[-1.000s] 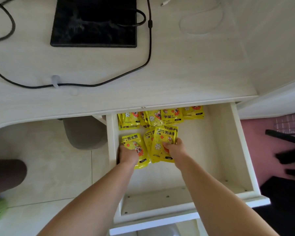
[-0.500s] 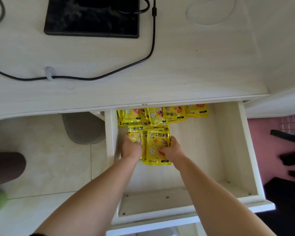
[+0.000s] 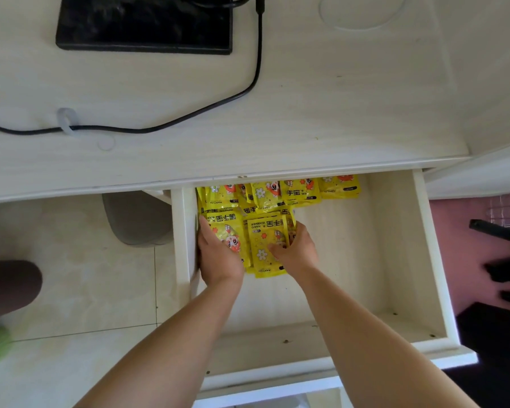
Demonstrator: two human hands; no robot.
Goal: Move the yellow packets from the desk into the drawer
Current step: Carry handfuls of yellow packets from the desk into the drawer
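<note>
Both my hands have pushed the little pile farther toward the back of the drawer since a moment ago, so it now sits right up against the row of packets at the back. My left hand (image 3: 218, 257) has slid up along the left wall, and the packet under it shows more than before.

I have two hands in the white wooden drawer (image 3: 433, 260), which is pulled out from under the pale wooden desk (image 3: 336, 119). My left hand lies flat and spread on the shiny yellow packets (image 3: 265, 245), pressing them down near the left wall. My right hand (image 3: 296, 250) is curled loosely, with its fingertips on the front packet and its side against the pile's right edge.

Each packet is bright yellow with white flowers, a red and orange cartoon picture and black writing. One reads "HAND WARMER". I can count about five packets in the back row and about three in the pile under my hands, but they overlap, so I cannot be sure.

On the desk I see one black flat pad (image 3: 145, 23) and one black cable (image 3: 248, 92).
</note>
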